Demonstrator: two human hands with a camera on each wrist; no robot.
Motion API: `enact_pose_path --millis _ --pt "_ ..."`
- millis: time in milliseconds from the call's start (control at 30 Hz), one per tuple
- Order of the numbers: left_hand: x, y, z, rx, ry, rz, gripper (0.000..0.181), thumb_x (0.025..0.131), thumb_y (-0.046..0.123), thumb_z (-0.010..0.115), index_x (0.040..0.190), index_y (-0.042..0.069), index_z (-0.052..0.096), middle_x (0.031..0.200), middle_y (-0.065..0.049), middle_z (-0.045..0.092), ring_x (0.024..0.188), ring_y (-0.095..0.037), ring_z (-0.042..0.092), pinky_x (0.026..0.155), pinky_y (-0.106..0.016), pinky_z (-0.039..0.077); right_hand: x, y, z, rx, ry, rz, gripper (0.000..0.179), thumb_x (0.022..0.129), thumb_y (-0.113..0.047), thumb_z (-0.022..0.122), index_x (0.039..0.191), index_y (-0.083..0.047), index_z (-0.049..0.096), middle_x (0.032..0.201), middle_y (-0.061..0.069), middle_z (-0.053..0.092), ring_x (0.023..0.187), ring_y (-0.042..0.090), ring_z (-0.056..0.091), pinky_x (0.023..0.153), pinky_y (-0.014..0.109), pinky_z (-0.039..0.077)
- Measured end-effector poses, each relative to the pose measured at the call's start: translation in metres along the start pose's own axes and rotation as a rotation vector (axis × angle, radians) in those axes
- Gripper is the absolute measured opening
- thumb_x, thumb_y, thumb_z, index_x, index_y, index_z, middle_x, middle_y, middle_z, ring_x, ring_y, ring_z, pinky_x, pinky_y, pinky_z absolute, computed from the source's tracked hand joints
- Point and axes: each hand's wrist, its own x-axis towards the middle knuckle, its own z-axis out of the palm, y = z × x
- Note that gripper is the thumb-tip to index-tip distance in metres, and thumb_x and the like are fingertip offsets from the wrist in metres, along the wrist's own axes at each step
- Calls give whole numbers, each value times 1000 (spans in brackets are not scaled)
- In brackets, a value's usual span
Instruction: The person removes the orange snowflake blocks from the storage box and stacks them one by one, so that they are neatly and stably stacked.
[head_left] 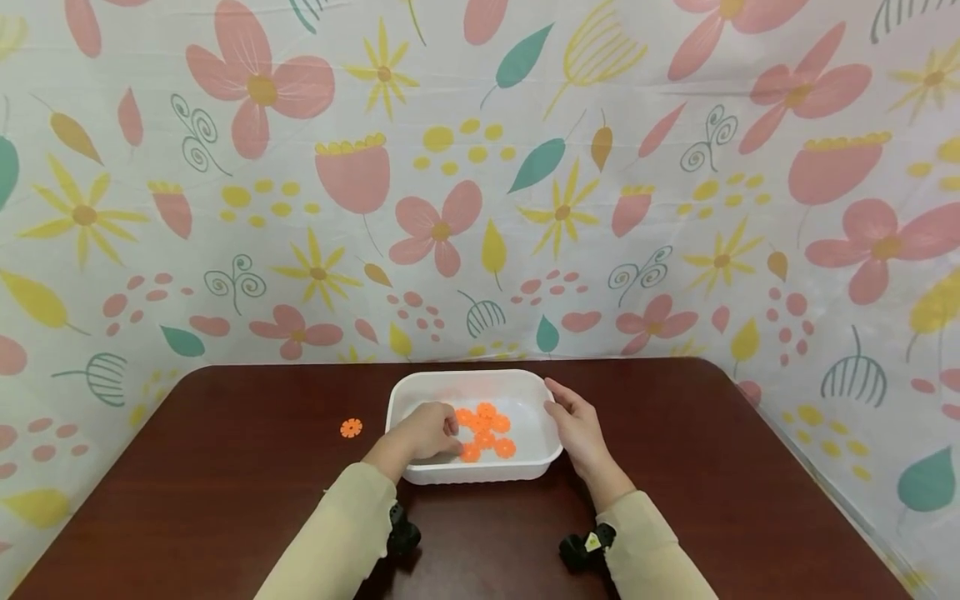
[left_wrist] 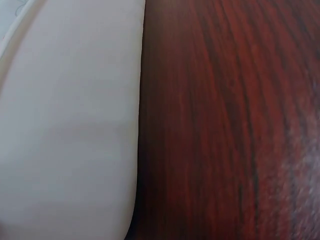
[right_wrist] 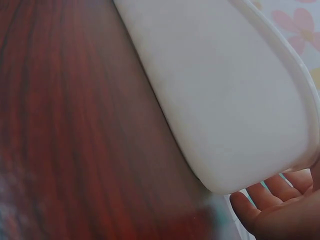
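A white plastic tub (head_left: 480, 473) stands on the table, with several orange notched plastic discs (head_left: 486, 439) lying together inside it. My left hand (head_left: 422, 432) reaches over the tub's left side, its fingers bent downward and a gap showing between thumb and fingers. The thumb tip is right beside the nearest disc (head_left: 469, 452). At the opposite end, my right hand (head_left: 581, 429) holds the tub's rim. In the right wrist view, its fingers (right_wrist: 267, 197) curl near the outer wall of the tub (right_wrist: 235, 110). The left wrist view shows only the tub's side (left_wrist: 70, 125) and tabletop.
One orange disc (head_left: 351, 428) lies on the dark red-brown wooden table (head_left: 247, 492), left of the tub. Behind the table's far edge hangs a flower-patterned cloth (head_left: 480, 183). Black wrist cameras (head_left: 403, 533) are strapped under both sleeves.
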Motion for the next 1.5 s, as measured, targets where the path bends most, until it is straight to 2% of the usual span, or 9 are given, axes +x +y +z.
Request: enact_pose_path --millis 167,267,400,733,1000,1233,1500 --pt "1 4 -1 -6 21 23 25 77 21 78 92 8 64 79 1 58 72 -13 51 69 -28 45 2 -4 0 -2 -1 -5 42 95 -9 50 137 -9 50 143 16 45 131 27 43 106 44 39" --pt "0 8 0 -30 -3 41 30 76 22 78 98 6 65 85 -2 61 75 -13 52 73 -29 46 1 -4 -1 -7 5 5 42 95 -9 50 137 -9 50 142 16 46 128 27 45 105 43 41" --pt "-1 12 4 -41 -28 59 29 76 22 79 97 6 66 89 -4 63 78 -13 53 74 -30 47 1 -3 -1 -5 7 18 42 96 -9 49 137 -9 49 142 16 46 124 26 48 103 42 42" --pt "1 10 6 -88 -35 -8 18 75 16 79 86 10 66 81 2 59 74 -14 51 70 -28 46 1 -3 -1 -9 2 17 42 96 -11 49 138 -11 49 142 15 46 124 26 47 104 43 42" --pt "-1 10 7 -107 -57 -24 24 76 12 78 89 8 58 82 -1 56 73 -16 49 67 -29 43 1 0 -1 -20 1 27 42 96 -11 48 138 -10 48 143 16 44 128 28 45 104 45 41" --pt "-1 9 8 -101 8 -7 20 80 4 70 91 7 54 80 -2 54 69 -16 48 63 -28 41 0 1 1 -17 3 30 42 96 -11 48 138 -10 49 143 16 45 130 28 44 104 45 41" --pt "-2 13 2 -135 48 -14 13 83 2 63 92 9 57 88 -3 56 77 -17 50 68 -28 42 -1 1 0 -29 31 10 42 95 -10 49 137 -8 50 141 19 46 127 30 47 101 45 44"
